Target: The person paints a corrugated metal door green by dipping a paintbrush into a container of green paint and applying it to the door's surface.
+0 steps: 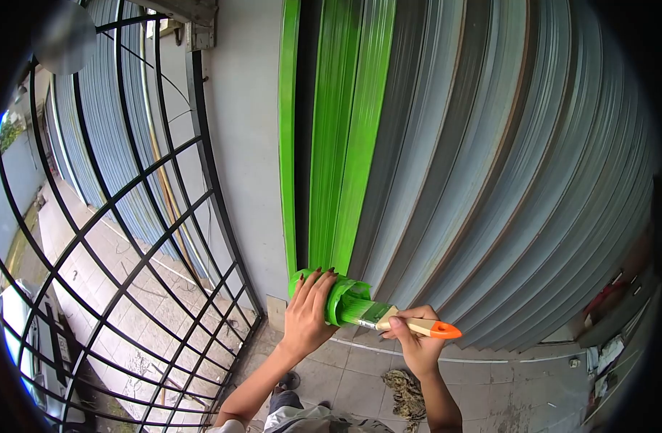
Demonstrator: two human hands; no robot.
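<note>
- Green paint can [329, 296] sits against the shutter [504, 166] base, gripped around its side by the left hand [309, 310].
- Right hand [416, 343] pinches the paintbrush [389, 317] handle, bristles in the can.
- Iron gate [129, 252] stands left.

1. A black metal grille [129, 238] of crossing bars stood at the left.
2. A grey wall strip [248, 144] rose beside it.
3. A tiled floor [360, 382] lay below.
4. A crumpled rag [407, 393] lay on those tiles.
</note>
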